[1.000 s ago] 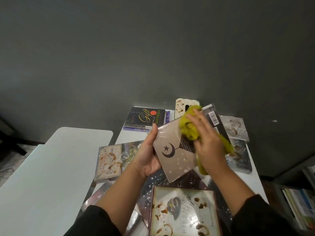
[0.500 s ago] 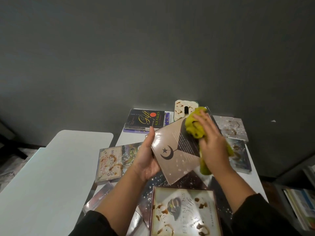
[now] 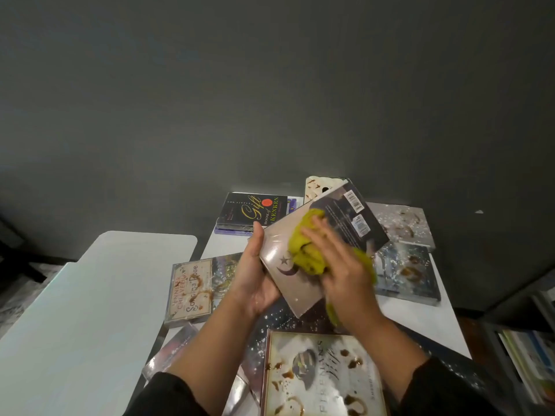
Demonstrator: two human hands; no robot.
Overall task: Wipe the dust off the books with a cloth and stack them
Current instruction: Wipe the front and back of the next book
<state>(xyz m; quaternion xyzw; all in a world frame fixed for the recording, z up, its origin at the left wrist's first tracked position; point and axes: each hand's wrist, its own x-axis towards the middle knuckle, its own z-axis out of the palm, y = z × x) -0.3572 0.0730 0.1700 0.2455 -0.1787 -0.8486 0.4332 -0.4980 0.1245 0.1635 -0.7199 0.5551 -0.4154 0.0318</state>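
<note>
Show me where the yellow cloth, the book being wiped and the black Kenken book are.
yellow cloth (image 3: 306, 250), head view, on its bunched middle.
book being wiped (image 3: 345, 217), head view, on its dark back cover.
black Kenken book (image 3: 250, 210), head view, on its front cover.

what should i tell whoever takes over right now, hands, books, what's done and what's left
Left hand: grips the held book by its left edge, tilted above the table.
Right hand: presses the yellow-green cloth on that book's cover beside the moon and star mark; whether the fingers curl round the cloth is blurred.
Stack: the black Gift book lies on a purple one at the far edge.
Left: finish this cover and add it to the stack. Then wipe the spotted books lying loose, including the cream book and the Fireman's Wife book.
</note>
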